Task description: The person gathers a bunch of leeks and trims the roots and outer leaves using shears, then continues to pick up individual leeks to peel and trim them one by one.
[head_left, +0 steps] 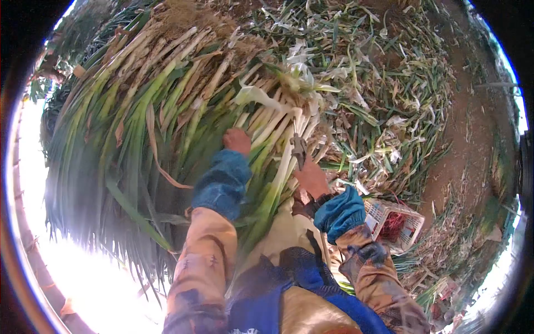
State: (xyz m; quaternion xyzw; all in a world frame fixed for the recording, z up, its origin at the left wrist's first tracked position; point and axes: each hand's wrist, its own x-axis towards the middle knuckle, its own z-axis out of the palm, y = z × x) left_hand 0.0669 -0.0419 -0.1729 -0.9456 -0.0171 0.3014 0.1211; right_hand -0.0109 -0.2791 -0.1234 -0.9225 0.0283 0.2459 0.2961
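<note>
A large heap of long green onions (139,106) with pale stalks and rooty ends fills the left and upper middle. My left hand (237,141) rests on the stalks with its fingers curled; what it grips, if anything, is hidden. My right hand (312,178) is closed around a dark metal tool (298,149), which lies against the white stalks (278,119) in front of me. Peeled white stalks and a loose pale leaf (258,97) lie just beyond both hands. Blue cuffs cover my wrists.
A white plastic basket (410,232) with red strings inside stands to the right of my right forearm. Trimmed leaves and scraps (384,106) cover the ground at the upper right. Brown soil (453,161) shows farther right.
</note>
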